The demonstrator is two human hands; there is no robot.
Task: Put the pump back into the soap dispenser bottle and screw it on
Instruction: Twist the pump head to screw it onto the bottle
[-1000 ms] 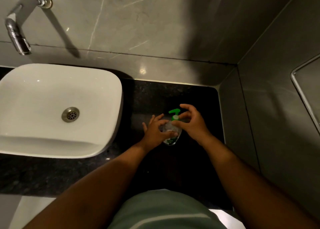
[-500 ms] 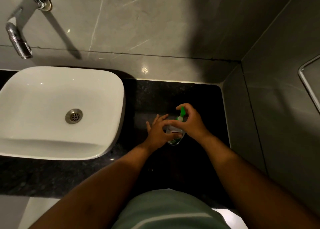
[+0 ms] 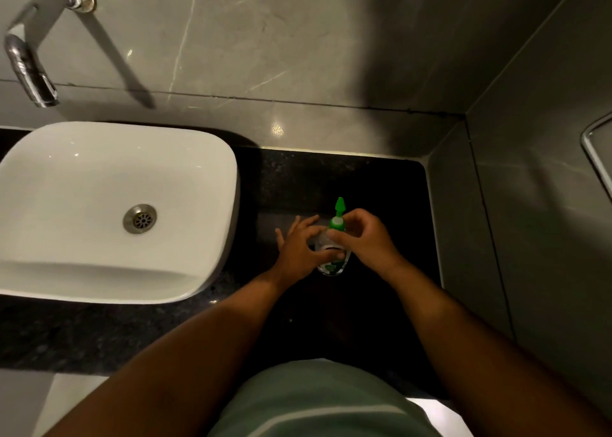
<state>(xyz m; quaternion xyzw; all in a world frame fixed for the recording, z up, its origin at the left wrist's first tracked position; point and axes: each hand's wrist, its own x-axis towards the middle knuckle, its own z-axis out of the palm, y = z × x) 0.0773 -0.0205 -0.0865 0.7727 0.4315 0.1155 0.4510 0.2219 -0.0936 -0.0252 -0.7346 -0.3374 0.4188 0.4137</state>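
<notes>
Your left hand (image 3: 299,248) is wrapped around the body of the soap bottle (image 3: 332,260), thumb across its near face and fingers curled round the far left side, holding it upright on the black counter (image 3: 381,188). The bottle is clear, with a green label showing low on its near side, and it stands right of the white sink (image 3: 109,204), roughly midway between the sink's right rim and the grey side wall (image 3: 530,204).

Your right hand (image 3: 364,238) comes in from the right and grips the top of the bottle: thumb and fingertips are pinched around the collar of the green pump (image 3: 337,219), which sits in the bottle's neck. The pump's nozzle sticks up and points toward the far wall, clear of your fingers. How far the collar is threaded down cannot be told; your fingers cover the joint.

Both hands touch the bottle and nearly meet each other at its shoulder. Both forearms reach in from the near edge, over the front of the counter.

At the far left, a chrome tap (image 3: 29,69) hangs from the wall above the sink, with the drain (image 3: 139,218) below it in the basin.
</notes>
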